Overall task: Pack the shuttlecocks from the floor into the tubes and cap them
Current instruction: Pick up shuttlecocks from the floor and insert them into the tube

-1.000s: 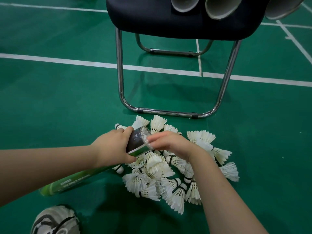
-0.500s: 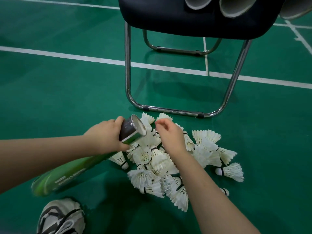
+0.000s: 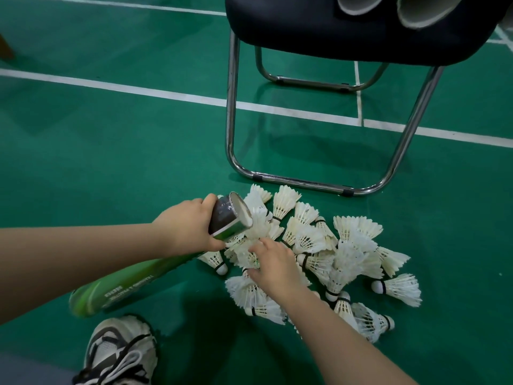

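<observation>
- The left hand [image 3: 188, 227] is gripping a green tube [image 3: 144, 273] just below its dark collar, fingers [image 3: 206, 200] curling round it, so the open mouth is tilting up and toward the pile.
- The right hand [image 3: 273, 266] is reaching palm-down into the shuttlecocks [image 3: 347, 245], its fingers [image 3: 256, 244] bending over the feathers just below the tube's mouth. Whether they are already pinching one, I cannot tell.
- The step in hand appears to be picking the next shuttlecock to load.
- To do it well, the right fingers should be taking a single shuttlecock by its cork or lower skirt, not squeezing the feather tips, which look easy to crush.
- It should be going in cork first and straight along the tube's axis, so that it nests with any already inside.
- The left fingers should be keeping the mouth steady and close to the pile, making each trip short.
- The shuttlecocks are lying in a loose heap on the green floor [image 3: 111, 148], under and to the right of the right fingers. They are white and feathered, with dark bands above the corks, and are pointing every way, some stuck into one another.
- Beyond both hands, more open tubes [image 3: 358, 4] are lying on a chair [image 3: 277, 29]; no cap is showing.
- Much of the packing seems to be remaining.
</observation>
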The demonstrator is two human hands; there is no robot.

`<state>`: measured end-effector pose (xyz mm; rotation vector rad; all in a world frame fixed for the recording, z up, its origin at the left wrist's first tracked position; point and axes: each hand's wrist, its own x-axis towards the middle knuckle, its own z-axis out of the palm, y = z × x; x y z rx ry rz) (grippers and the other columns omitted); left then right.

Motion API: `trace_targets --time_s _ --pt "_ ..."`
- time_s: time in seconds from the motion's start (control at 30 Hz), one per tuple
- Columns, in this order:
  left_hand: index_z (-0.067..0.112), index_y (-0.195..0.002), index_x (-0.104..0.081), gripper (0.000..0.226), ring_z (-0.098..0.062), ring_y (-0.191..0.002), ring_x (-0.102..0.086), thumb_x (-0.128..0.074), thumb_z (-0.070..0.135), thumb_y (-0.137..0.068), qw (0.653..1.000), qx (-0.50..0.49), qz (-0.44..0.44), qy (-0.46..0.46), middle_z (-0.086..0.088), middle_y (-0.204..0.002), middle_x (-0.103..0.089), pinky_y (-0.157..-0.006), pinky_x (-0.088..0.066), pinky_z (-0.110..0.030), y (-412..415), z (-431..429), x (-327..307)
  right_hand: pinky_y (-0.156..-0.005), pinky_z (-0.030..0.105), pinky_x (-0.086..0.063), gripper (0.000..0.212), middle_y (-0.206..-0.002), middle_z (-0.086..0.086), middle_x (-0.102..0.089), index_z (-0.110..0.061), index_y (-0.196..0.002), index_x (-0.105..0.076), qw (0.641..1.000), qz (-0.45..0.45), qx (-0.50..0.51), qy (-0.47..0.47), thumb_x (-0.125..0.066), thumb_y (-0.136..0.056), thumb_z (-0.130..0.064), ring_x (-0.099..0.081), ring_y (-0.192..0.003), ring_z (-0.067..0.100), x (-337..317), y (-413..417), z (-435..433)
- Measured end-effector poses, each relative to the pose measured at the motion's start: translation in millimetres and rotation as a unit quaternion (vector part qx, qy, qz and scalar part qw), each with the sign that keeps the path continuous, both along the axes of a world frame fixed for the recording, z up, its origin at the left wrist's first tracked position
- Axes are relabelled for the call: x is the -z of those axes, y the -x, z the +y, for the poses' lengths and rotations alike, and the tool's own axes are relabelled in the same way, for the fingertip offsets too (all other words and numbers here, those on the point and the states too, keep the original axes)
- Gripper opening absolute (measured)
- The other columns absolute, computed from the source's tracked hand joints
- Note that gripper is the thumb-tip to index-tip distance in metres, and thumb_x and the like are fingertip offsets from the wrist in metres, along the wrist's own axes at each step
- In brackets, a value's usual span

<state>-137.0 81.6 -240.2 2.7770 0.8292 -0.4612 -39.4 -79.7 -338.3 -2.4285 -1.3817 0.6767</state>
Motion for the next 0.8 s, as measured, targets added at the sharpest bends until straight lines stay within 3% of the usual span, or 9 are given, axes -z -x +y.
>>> trace_targets --time_s 0.07,0.17,0.43,0.63,0.8 --pt "0.021 -0.114 -0.035 0.067 -0.020 -0.083 -0.053 -0.065 0.059 -0.067 1.000 -0.005 0.000 0.002 0.000 -0.095 -0.054 -0.071 -0.049 -0.033 1.0 0.3 0.0 -0.109 0.037 -0.027 0.034 -0.121 -0.008 -0.054 -0.025 -0.121 -0.053 0.999 0.012 0.035 -0.027 -0.054 -0.089 -0.036 -0.048 -0.114 0.015 0.9 -1.2 -0.5" --pt "0.021 -0.115 -0.035 0.068 -0.020 -0.083 -0.054 -0.065 0.060 -0.067 1.000 -0.014 -0.002 0.002 0.000 -0.096 -0.055 -0.072 -0.050 -0.035 2.2 2.5 -0.8 -0.108 0.036 -0.027 0.040 -0.124 -0.008 -0.054 -0.026 -0.127 -0.048 0.994 0.048 0.083 -0.056 -0.054 -0.089 -0.035 -0.048 -0.116 0.014 -2.3 -8.2 0.1" --pt "0.021 -0.118 -0.034 0.070 -0.019 -0.081 -0.052 -0.065 0.059 -0.069 1.000 -0.006 0.009 0.004 0.002 -0.093 -0.052 -0.068 -0.047 -0.030 2.1 -0.8 -2.1 -0.114 0.045 -0.016 0.080 -0.144 -0.007 -0.034 -0.031 -0.143 -0.022 0.999 -0.015 -0.044 0.017 -0.065 -0.078 -0.046 -0.030 -0.133 0.017 -1.3 0.5 3.4" --pt "0.020 -0.119 -0.033 0.070 -0.019 -0.081 -0.052 -0.064 0.058 -0.069 1.000 0.001 0.010 0.000 0.002 -0.093 -0.051 -0.065 -0.043 -0.028 2.4 -5.1 -0.3 -0.099 0.037 -0.030 0.068 -0.130 0.002 -0.042 -0.023 -0.143 -0.025 0.993 -0.104 -0.050 0.024 -0.059 -0.084 -0.018 -0.040 -0.121 0.023 7.2 9.5 11.8" --pt "0.021 -0.122 -0.033 0.073 -0.018 -0.083 -0.052 -0.064 0.059 -0.069 1.000 0.001 0.008 0.001 0.002 -0.096 -0.053 -0.068 -0.046 -0.030 5.4 -4.3 2.2 -0.107 0.038 -0.021 0.067 -0.127 -0.006 -0.044 -0.026 -0.141 -0.029 0.998 -0.058 -0.008 -0.002 -0.058 -0.082 -0.033 -0.045 -0.118 0.017 -0.7 1.4 9.4"
